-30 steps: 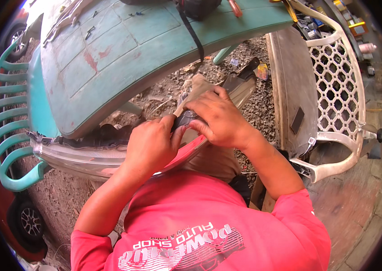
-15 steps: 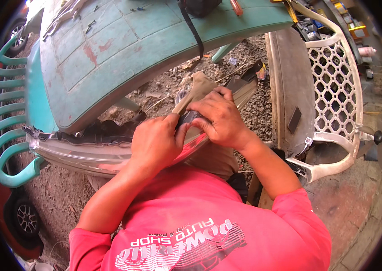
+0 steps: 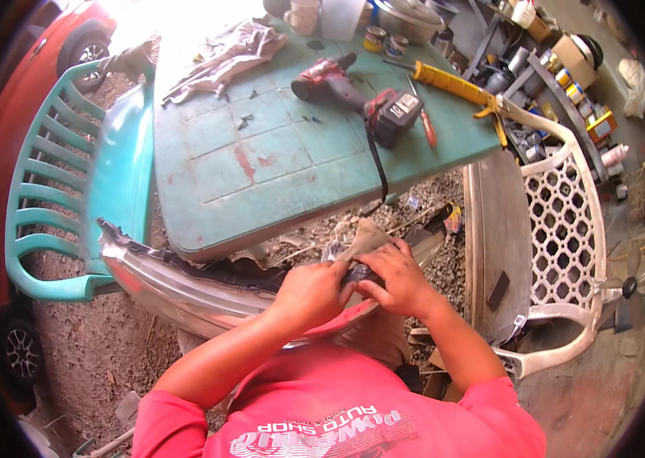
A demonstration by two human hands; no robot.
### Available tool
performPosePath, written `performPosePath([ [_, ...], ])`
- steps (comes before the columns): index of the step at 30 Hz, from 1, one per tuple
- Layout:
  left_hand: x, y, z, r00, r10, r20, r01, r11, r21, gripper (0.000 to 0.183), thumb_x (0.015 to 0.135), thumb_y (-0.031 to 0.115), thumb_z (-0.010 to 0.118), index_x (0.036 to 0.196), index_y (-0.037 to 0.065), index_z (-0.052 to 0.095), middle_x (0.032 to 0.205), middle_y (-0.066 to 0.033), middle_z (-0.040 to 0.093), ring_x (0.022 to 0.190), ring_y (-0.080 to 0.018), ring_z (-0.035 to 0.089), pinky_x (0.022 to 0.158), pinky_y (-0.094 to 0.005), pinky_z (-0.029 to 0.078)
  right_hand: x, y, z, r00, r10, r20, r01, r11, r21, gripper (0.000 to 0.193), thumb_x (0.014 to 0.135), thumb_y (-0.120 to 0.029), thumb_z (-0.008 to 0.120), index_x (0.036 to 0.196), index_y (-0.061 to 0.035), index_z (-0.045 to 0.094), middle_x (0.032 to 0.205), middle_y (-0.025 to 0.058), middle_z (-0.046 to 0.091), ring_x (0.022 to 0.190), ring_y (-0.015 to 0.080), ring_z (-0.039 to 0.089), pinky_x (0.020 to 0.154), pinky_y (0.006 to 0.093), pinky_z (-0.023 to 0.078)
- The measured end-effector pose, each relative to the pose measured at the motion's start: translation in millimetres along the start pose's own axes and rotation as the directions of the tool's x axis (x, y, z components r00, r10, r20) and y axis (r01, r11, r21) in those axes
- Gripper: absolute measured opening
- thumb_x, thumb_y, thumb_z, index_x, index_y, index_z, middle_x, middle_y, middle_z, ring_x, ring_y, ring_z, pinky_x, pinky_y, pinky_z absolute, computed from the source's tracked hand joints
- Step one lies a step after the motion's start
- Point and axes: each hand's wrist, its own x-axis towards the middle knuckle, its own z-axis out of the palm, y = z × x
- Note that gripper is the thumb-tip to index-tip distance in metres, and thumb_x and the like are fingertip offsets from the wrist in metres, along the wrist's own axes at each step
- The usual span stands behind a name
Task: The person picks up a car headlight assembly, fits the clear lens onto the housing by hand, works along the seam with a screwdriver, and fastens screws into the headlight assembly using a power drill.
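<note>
Head view: both bare hands meet over the lap, the left hand (image 3: 311, 294) and the right hand (image 3: 397, 278) close together with thumbs turned toward each other. Their fingers are curled around a small dark piece (image 3: 356, 272), grasping it from either side; the hands cover much of it, so its full shape cannot be told. The dark piece lies above a long, curved, see-through panel (image 3: 185, 288) with red areas, which stretches across in front of the person's red shirt (image 3: 322, 393) and passes beneath the forearms. A black backing strip (image 3: 238, 272) runs along the panel's far edge, near the green worktop (image 3: 208, 191). Just beyond the fingers, tan fabric (image 3: 366, 238) rises to a blunt tip. On the worktop, a red and black cordless drill (image 3: 334, 90) lies on its side, a black strap (image 3: 378, 168) hanging over the near edge beside it. To the drill's right are a red-handled tool (image 3: 429, 130) and a yellow caulking gun (image 3: 452, 82); to its left, a few small screws (image 3: 244, 122) and a crumpled cloth (image 3: 234, 57). A teal chair (image 3: 116, 191) stands left of the worktop, and a whitish lattice-backed chair (image 3: 593, 229) stands to the right, next to a grey-brown board (image 3: 494, 221) bearing a dark flat block (image 3: 498, 291).
</note>
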Motion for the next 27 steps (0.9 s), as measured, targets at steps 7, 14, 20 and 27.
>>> performPosePath([
  [7,5,6,-17,0.98,-0.05,0.191,0.044,0.998,0.038,0.044,0.102,0.044,0.07,0.122,0.005,0.075,0.096,-0.0254,0.079,0.094,-0.0474,0.077,0.087,-0.0578,0.06,21,-24,-55,0.996,0.083,-0.015,-0.079,0.981,0.175,0.058,0.099,-0.026,0.08,0.15,-0.0039,0.064,0.142,0.0241,0.068,0.135,0.0441,0.062,0.122,0.0515,0.045],
  [14,7,-1,-33,0.962,-0.04,0.269,0.062,0.995,-0.075,0.055,0.1,0.041,0.076,0.138,0.001,0.071,0.111,-0.0294,0.079,0.107,-0.0486,0.075,0.095,-0.0556,0.059,101,-41,-117,0.978,-0.013,-0.21,0.001,0.998,-0.055,0.054,0.1,-0.022,0.079,0.148,-0.0028,0.063,0.141,0.0235,0.069,0.133,0.0453,0.062,0.117,0.0496,0.049],
  [20,4,-6,-52,0.981,0.037,0.192,-0.019,0.995,-0.095,0.057,0.098,0.039,0.079,0.14,0.0,0.071,0.113,-0.0285,0.079,0.11,-0.0461,0.077,0.098,-0.053,0.06,156,-31,-124,0.922,-0.141,-0.36,0.06,0.972,-0.226,0.053,0.099,-0.022,0.079,0.146,-0.0028,0.064,0.138,0.0249,0.069,0.134,0.0457,0.061,0.119,0.0517,0.048],
  [27,28,-36,-131,0.934,-0.172,-0.312,0.115,0.974,-0.195,0.039,0.099,0.025,0.085,0.129,0.001,0.079,0.082,-0.0174,0.078,0.07,-0.0242,0.073,0.071,-0.0413,0.059,244,-14,-139,0.939,0.102,-0.329,-0.212,0.924,-0.318,0.063,0.099,-0.03,0.079,0.153,-0.0039,0.058,0.151,0.0219,0.064,0.142,0.0415,0.06,0.124,0.0493,0.047],
])
